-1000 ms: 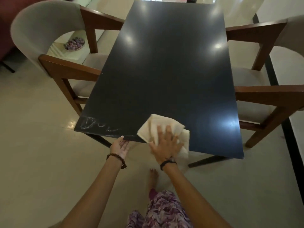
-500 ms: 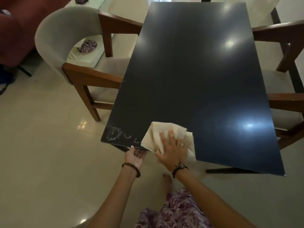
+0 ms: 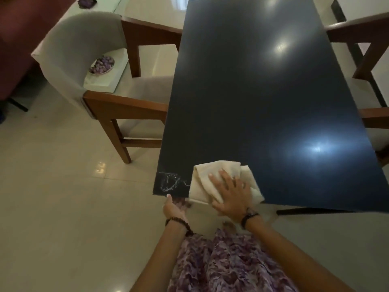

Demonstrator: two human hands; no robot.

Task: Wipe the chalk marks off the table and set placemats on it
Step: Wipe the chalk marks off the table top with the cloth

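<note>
I see the right hand (image 3: 230, 193) flat, fingers spread, pressing the cream cloth (image 3: 212, 178) on the near edge of the dark table (image 3: 252, 91). Chalk marks (image 3: 171, 181) lie just left of the cloth at the near-left corner. Left hand (image 3: 175, 206) open, cupped under the edge below the marks. Chair (image 3: 101, 81) w/ wooden arms on the left.

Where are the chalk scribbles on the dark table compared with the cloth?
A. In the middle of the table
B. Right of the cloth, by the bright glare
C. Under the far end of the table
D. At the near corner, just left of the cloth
D: the chalk marks sit at the table's near left corner, beside the cloth under the right hand.
</note>
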